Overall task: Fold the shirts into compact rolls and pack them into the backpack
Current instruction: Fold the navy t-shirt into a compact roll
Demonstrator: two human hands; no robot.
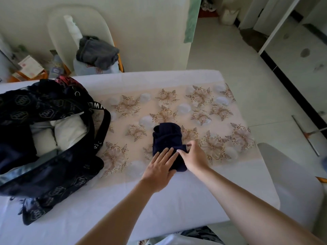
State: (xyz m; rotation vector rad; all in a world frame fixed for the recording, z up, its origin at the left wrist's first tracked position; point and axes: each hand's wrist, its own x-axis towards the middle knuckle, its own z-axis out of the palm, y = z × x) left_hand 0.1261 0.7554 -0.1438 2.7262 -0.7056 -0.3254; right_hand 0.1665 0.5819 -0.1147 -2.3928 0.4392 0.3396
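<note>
Backpack (53, 138) left of rolled shirt (168, 142)

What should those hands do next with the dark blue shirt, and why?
Probably tuck and roll the navy shirt tighter: the left hand presses flat on it, the right hand pinches its edge, and it looks loosely bundled. The open backpack to its left already holds white rolls.
</note>
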